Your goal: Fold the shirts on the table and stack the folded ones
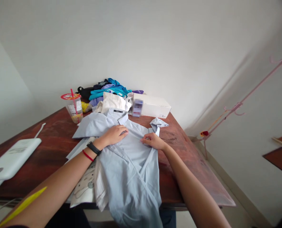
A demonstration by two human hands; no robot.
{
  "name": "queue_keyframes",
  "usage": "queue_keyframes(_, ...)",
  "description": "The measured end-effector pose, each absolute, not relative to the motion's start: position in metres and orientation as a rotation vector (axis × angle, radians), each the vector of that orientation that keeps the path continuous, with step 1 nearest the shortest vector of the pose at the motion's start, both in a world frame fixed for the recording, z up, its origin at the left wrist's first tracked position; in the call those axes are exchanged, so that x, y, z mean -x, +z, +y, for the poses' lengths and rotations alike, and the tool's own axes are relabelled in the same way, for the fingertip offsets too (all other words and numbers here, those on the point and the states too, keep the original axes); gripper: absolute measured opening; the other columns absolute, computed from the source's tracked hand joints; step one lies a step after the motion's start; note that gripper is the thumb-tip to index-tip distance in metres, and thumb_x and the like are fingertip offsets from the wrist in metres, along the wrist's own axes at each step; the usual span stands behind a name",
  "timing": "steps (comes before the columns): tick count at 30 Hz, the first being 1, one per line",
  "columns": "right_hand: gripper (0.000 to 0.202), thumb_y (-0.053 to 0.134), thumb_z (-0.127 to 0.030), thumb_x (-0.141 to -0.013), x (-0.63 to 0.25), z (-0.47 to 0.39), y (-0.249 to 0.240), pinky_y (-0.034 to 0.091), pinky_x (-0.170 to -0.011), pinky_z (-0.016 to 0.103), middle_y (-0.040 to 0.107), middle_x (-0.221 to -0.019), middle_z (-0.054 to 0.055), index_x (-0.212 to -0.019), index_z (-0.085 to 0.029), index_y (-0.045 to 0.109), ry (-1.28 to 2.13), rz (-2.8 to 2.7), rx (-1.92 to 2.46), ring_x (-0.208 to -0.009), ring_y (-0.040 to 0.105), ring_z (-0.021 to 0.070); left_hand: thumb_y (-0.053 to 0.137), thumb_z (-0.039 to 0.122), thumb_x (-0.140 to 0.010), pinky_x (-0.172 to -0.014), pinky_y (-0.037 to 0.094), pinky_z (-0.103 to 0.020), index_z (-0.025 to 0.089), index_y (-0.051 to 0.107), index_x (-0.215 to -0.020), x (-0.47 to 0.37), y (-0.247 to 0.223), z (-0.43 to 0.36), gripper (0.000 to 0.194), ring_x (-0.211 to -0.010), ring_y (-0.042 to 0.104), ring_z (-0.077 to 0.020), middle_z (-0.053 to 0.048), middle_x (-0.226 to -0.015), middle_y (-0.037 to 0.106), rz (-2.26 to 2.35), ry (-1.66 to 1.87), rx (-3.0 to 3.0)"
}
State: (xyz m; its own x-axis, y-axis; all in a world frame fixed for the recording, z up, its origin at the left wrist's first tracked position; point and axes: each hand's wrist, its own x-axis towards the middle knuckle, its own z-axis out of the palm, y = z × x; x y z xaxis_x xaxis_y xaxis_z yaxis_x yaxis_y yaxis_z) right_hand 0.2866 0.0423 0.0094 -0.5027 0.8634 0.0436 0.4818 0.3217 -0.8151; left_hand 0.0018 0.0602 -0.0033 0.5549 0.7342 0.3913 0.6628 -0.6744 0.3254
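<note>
Pale blue-grey, the shirt lies along the table, directly under the fingers. The left hand rests palm-down on it, fingers close together; the right hand curls its fingers over the side, whether pinching cloth I cannot tell.

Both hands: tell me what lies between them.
The grey-blue shirt lies between the left hand and right hand, as the head view shows.
</note>
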Motion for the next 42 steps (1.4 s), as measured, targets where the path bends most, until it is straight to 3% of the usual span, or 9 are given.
queue_keyframes(10,0.040,0.075,-0.052,-0.081,-0.284,0.043,-0.004,0.034,-0.045,0.024,0.056,-0.040,-0.003,-0.058,-0.020,0.066,1.146,-2.036,1.280,-0.038,0.046,0.0122,0.053,0.036,-0.101,-0.098,0.050,-0.036,0.024,0.071,-0.110,-0.009,0.013,0.049,0.024,-0.110,0.067,-0.0245,-0.007,-0.116,0.073,1.110,0.737,-2.551)
queue_keyframes(17,0.046,0.065,-0.057,-0.089,-0.285,0.048,-0.008,0.036,-0.047,0.026,0.058,-0.041,-0.001,-0.062,-0.020,0.067,1.115,-2.031,1.296,-0.038,0.048,0.0136,0.059,0.039,-0.098,-0.071,0.049,-0.029,0.019,0.069,-0.080,-0.040,0.022,0.015,0.029,-0.072,0.063,-0.0175,-0.003,-0.081,0.071,0.962,0.484,-2.505)
queue_keyframes(20,0.048,0.061,-0.057,-0.092,-0.283,0.049,-0.010,0.037,-0.048,0.026,0.058,-0.040,0.000,-0.062,-0.020,0.066,1.092,-2.042,1.292,-0.037,0.049,0.0137,0.063,0.038,-0.097,-0.073,0.049,-0.029,0.021,0.074,-0.089,-0.046,0.024,0.005,0.022,-0.078,0.065,-0.0185,-0.003,-0.087,0.073,0.932,0.372,-2.548)
queue_keyframes(23,0.046,0.058,-0.053,-0.095,-0.283,0.050,-0.011,0.038,-0.048,0.025,0.057,-0.040,-0.001,-0.066,-0.019,0.065,1.061,-2.046,1.313,-0.038,0.049,0.0130,0.068,0.038,-0.095,-0.085,0.050,-0.030,0.024,0.078,-0.101,-0.049,0.031,-0.005,0.018,-0.094,0.067,-0.0211,-0.004,-0.102,0.074,0.867,0.273,-2.563)
queue_keyframes(25,0.042,0.058,-0.051,-0.096,-0.283,0.051,-0.011,0.039,-0.048,0.024,0.058,-0.042,-0.002,-0.070,-0.019,0.065,1.081,-2.042,1.339,-0.038,0.049,0.0119,0.073,0.042,-0.092,-0.092,0.050,-0.029,0.025,0.079,-0.106,-0.054,0.039,-0.014,0.023,-0.100,0.068,-0.0214,-0.005,-0.108,0.073,0.739,0.190,-2.536)
queue_keyframes(29,0.035,0.057,-0.044,-0.098,-0.284,0.054,-0.011,0.038,-0.045,0.021,0.058,-0.044,-0.003,-0.075,-0.018,0.063,1.200,-2.011,1.367,-0.038,0.050,0.0104,0.072,0.055,-0.091,-0.091,0.051,-0.024,0.023,0.080,-0.107,-0.071,0.050,-0.044,0.037,-0.097,0.071,-0.0195,-0.005,-0.107,0.076,0.426,-0.027,-2.408)
queue_keyframes(34,0.033,0.056,-0.039,-0.099,-0.283,0.054,-0.010,0.037,-0.043,0.019,0.058,-0.045,-0.003,-0.074,-0.018,0.061,1.227,-1.980,1.393,-0.039,0.054,0.0102,0.071,0.065,-0.087,-0.086,0.053,-0.031,0.024,0.078,-0.114,-0.078,0.058,-0.091,0.050,-0.098,0.074,-0.0282,-0.008,-0.104,0.079,0.682,-0.211,-2.524)
queue_keyframes(37,0.032,0.058,-0.037,-0.098,-0.283,0.054,-0.010,0.039,-0.044,0.019,0.059,-0.046,-0.002,-0.073,-0.018,0.062,1.183,-2.001,1.409,-0.039,0.055,0.0103,0.071,0.059,-0.089,-0.078,0.052,-0.029,0.023,0.080,-0.105,-0.071,0.066,-0.116,0.040,-0.088,0.075,-0.0269,-0.007,-0.092,0.080,0.763,-0.236,-2.571)
queue_keyframes(42,0.031,0.059,-0.036,-0.098,-0.284,0.057,-0.012,0.042,-0.046,0.019,0.061,-0.047,-0.003,-0.072,-0.019,0.061,1.164,-1.991,1.416,-0.039,0.055,0.0097,0.070,0.029,-0.093,-0.051,0.036,-0.022,0.026,0.080,-0.098,-0.047,0.083,-0.146,0.011,-0.055,0.062,-0.0138,0.003,-0.069,0.072,0.575,-0.406,-2.453)
